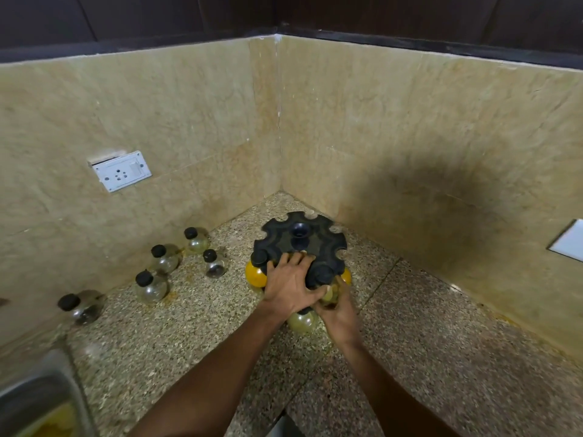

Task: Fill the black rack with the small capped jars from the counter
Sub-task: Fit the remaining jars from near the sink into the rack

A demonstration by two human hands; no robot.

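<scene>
A speckled stone desk (pixel 195 329) is shown meeting beige tiled walls. The black rack (pixel 299 238) is set in the far corner. The left hand (pixel 288 287) is laid flat on it, fingers spread. A small jar (pixel 329 294) is pinched by the right hand (pixel 339 313) at a near slot. Five capped jars (pixel 151 285) are left along the left wall. The glass is judged light, smooth and breakable, best held round the neck.
</scene>
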